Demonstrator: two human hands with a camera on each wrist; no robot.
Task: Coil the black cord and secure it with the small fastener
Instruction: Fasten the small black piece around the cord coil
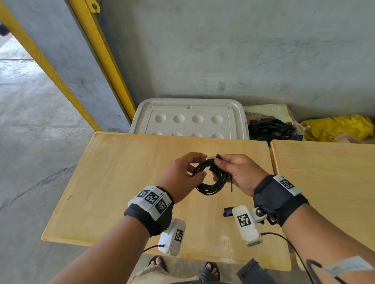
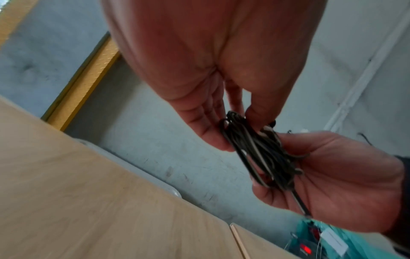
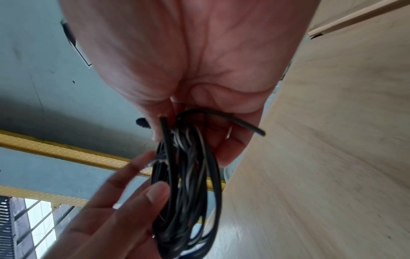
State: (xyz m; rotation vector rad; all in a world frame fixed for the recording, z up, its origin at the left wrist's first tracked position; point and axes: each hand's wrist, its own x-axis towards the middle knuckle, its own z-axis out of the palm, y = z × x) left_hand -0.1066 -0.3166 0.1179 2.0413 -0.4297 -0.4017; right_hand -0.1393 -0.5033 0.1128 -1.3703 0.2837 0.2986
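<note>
The black cord (image 1: pixel 209 183) is wound into a small round coil held in the air above the wooden table (image 1: pixel 120 186). My right hand (image 1: pixel 222 162) cradles the coil's right side, thumb and forefinger pinching the small black fastener (image 1: pixel 218 156), whose tip sticks up above the coil. My left hand (image 1: pixel 203 165) holds the coil's left side, thumb inside the loop. In the left wrist view the left fingers (image 2: pixel 213 133) press the cord (image 2: pixel 261 154) against the right palm. A loose cord end (image 3: pixel 255 129) juts out by the right palm.
A second wooden table (image 1: pixel 332 179) stands at the right across a narrow gap. Behind the tables lie a white plastic lid (image 1: pixel 188 118), a black bag (image 1: pixel 273 130) and yellow cloth (image 1: pixel 339 128). A short black strap (image 1: pixel 227 211) shows by the right wrist camera.
</note>
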